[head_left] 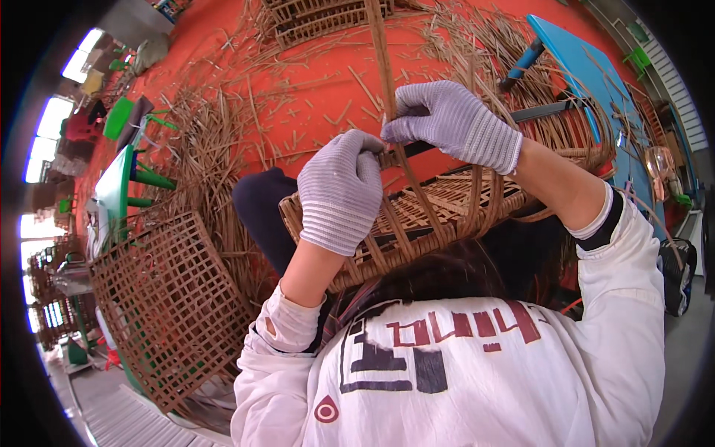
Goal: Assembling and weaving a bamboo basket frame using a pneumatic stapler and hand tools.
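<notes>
A partly woven brown basket (pixel 447 201) rests across my lap, its strips crossing in an open lattice. A black frame bar (pixel 547 110) runs along its far side and passes behind my hands. My left hand (pixel 342 190), in a pale striped knit glove, is closed at the left part of this bar, fingers curled; what lies in them is mostly hidden. My right hand (pixel 454 123), gloved alike, pinches a long flat brown strip (pixel 380 56) that stands up from the basket past the fingertips. The two hands are close together but apart.
On the left leans a lattice basket panel (pixel 171 298), beside a green-legged stool (pixel 119 179). Loose strips (pixel 205 134) lie heaped on the red floor (pixel 298 112). A blue table (pixel 581 67) stands at the far right, and another basket (pixel 328 22) sits ahead.
</notes>
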A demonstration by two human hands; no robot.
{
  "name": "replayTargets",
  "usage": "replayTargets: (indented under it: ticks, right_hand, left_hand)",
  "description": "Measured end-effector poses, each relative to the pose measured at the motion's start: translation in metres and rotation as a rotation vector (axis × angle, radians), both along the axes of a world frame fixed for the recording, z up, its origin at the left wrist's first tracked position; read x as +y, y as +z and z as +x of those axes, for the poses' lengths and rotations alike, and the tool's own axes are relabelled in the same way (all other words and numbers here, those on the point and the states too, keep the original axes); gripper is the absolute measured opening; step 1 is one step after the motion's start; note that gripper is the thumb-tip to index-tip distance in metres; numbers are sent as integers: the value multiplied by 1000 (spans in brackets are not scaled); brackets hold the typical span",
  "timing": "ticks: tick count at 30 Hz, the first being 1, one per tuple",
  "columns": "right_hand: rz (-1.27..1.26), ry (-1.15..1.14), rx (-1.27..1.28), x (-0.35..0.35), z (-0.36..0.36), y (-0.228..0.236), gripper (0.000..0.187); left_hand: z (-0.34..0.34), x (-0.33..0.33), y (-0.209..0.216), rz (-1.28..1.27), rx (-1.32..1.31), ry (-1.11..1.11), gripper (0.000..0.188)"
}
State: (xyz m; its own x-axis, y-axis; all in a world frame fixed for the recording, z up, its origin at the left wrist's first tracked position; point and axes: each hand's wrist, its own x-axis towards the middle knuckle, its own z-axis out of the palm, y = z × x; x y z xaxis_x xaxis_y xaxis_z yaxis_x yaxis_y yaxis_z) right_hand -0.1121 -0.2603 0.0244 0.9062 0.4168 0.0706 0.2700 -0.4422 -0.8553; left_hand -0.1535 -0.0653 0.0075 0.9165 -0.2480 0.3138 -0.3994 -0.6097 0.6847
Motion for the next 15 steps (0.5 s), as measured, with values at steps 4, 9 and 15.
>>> replayTargets:
  ticks: [4,9,15]
  right_hand:
    - [-60,-51,-25,14,0,-2,23]
    - [-137,-126,-76,13,3,-15,27]
    - [-204,-123,-72,16,5,-12,30]
  left_hand:
    - [6,0,-5,25,-20,37,15]
    - [3,0,-6,1,-36,44,15]
    - [2,-1,-6,-12,-42,48,16]
